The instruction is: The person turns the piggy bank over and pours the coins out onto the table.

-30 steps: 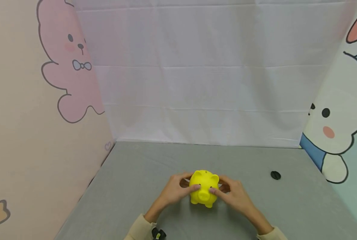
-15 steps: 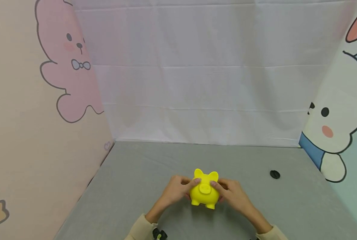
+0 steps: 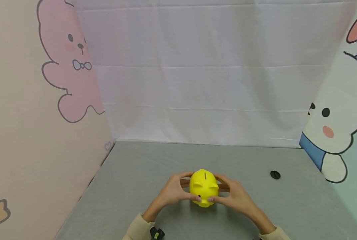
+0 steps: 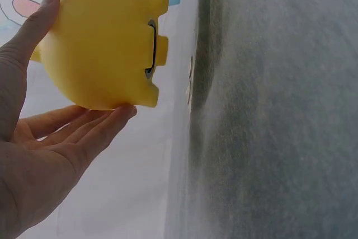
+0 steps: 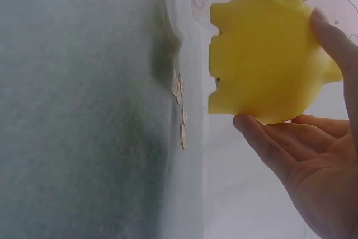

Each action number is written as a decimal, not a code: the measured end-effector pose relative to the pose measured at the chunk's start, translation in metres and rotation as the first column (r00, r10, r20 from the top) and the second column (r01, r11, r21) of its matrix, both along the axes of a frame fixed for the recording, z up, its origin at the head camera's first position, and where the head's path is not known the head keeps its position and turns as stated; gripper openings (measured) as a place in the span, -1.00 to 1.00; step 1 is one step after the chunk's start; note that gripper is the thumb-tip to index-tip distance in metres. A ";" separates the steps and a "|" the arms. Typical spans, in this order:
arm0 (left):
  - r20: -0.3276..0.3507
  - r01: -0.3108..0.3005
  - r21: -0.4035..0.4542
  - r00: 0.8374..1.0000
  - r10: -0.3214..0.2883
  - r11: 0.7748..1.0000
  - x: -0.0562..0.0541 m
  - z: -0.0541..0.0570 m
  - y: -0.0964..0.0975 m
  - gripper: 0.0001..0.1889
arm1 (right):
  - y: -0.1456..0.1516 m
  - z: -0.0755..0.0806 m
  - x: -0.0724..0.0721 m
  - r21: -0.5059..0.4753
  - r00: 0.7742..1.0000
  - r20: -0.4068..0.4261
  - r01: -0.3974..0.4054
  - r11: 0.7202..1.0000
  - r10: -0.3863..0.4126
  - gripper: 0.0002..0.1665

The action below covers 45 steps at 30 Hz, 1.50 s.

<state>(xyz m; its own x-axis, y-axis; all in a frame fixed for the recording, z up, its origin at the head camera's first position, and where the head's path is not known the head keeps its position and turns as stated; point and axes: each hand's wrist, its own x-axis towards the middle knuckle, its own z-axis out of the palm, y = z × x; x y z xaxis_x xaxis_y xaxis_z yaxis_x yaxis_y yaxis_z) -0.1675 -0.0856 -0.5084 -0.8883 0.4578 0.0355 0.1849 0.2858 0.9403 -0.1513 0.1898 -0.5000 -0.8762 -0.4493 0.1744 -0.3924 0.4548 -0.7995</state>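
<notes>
A yellow piggy bank (image 3: 205, 186) is held between both hands in the head view, tipped forward so its coin slot and ears face up and its snout points down. My left hand (image 3: 173, 189) grips its left side, thumb near the snout and fingers behind. On the other side my right hand (image 3: 235, 196) grips it the same way. In the left wrist view the bank (image 4: 100, 43) has its feet apart from the grey surface, and a dark-edged opening shows on its underside. Several thin coins (image 5: 178, 88) lie beyond it in the right wrist view.
A small black round disc (image 3: 275, 175) lies at the right of the grey cloth-covered table (image 3: 142, 163). A white sheet (image 3: 202, 83) hangs along the table's back edge. Walls with cartoon animals stand on both sides.
The piggy bank first tilted back, snout raised, then tipped forward so its slot now shows on top. Both hands kept hold of it, turning with it. The black disc stayed put.
</notes>
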 end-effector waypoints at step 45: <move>0.038 -0.071 -0.038 0.997 0.073 0.997 -0.002 -0.003 0.010 -0.49 | -0.012 0.007 -0.003 0.069 0.962 0.191 0.185 0.980 -0.195 -0.47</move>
<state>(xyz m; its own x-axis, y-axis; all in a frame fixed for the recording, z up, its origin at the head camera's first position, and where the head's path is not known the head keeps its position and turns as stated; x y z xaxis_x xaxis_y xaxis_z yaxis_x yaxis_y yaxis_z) -0.1694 -0.0755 -0.5118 -0.9195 0.3929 -0.0160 0.1253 0.3312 0.9352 -0.1545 0.1778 -0.4935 -0.9610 -0.2750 -0.0275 -0.1329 0.5472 -0.8264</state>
